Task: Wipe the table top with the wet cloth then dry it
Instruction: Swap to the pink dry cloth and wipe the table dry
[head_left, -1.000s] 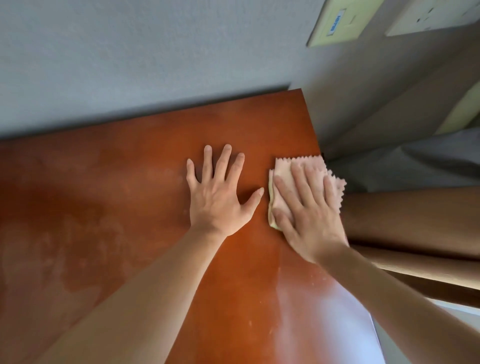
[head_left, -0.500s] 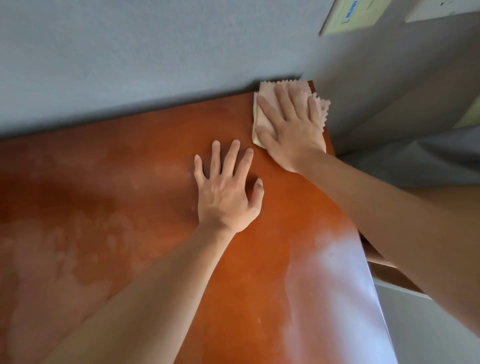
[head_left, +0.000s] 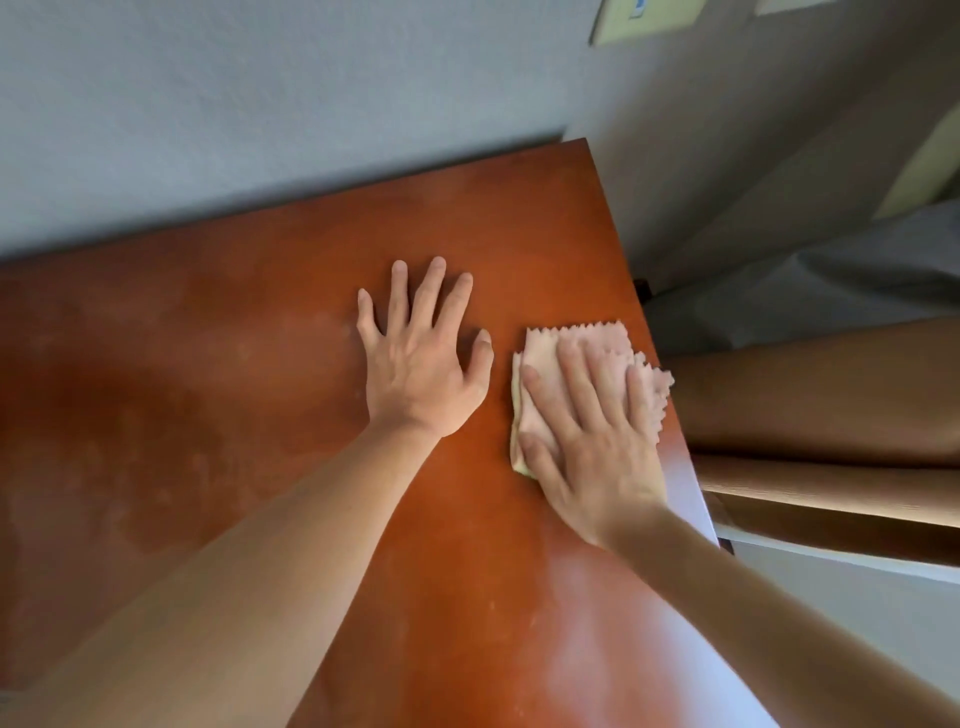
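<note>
A person's right hand (head_left: 597, 441) presses flat on a folded pale pink cloth (head_left: 597, 345) at the right edge of a reddish-brown wooden table (head_left: 260, 364), its fingers (head_left: 574, 382) straight, laid side by side and pointing toward the grey wall (head_left: 260, 104) behind the table. The cloth lies under the palm and fingers, its zigzag-cut edge showing just beyond the fingertips and along the hand's outer side, where a corner reaches the table's rim. A thin yellowish layer peeks out at the cloth's near left corner, beside the thumb. The left hand (head_left: 421, 374) rests palm down on the bare wood just to the left of the cloth, fingers spread and straight, holding nothing; its thumb points toward the cloth without touching it. Both bare forearms stretch in from the lower edge of the view. Cloudy pale patches mark the table surface well to the left of the left hand, and a bright sheen lies on the wood near the right forearm. Beyond the table's right edge, past the cloth, stand brown wooden furniture (head_left: 831, 395) and grey fabric (head_left: 831, 280).
</note>
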